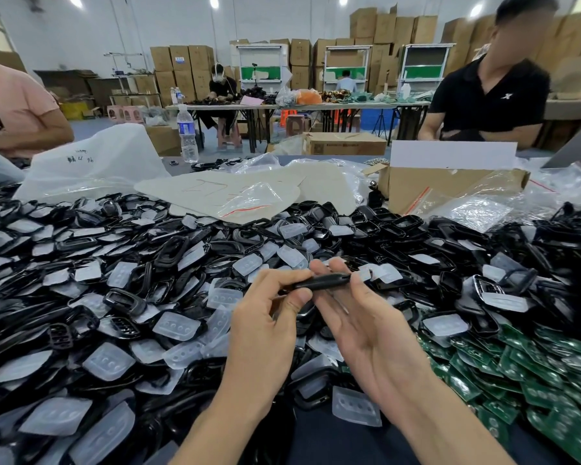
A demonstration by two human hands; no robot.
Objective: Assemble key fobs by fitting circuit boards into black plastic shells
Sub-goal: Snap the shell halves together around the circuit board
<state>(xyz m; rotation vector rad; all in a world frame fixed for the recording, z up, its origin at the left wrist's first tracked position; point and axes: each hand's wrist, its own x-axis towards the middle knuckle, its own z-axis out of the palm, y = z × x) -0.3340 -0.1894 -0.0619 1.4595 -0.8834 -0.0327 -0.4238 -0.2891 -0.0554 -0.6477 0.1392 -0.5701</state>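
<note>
A black key fob shell [322,281] is held edge-on above the table, between both hands. My left hand [269,317] pinches its left end between thumb and fingertips. My right hand [359,317] lies palm up with its fingers curled round the shell's right end. A big heap of black shells [168,256] mixed with translucent rubber button pads [176,327] covers the table. Green circuit boards [530,374] are piled at the right. Whether a board sits inside the held shell is hidden.
A cardboard box [450,186] and clear plastic bags [249,196] lie beyond the heap. A water bottle [187,135] stands at the far edge. A person in black sits at the far right, and a person in pink at the far left.
</note>
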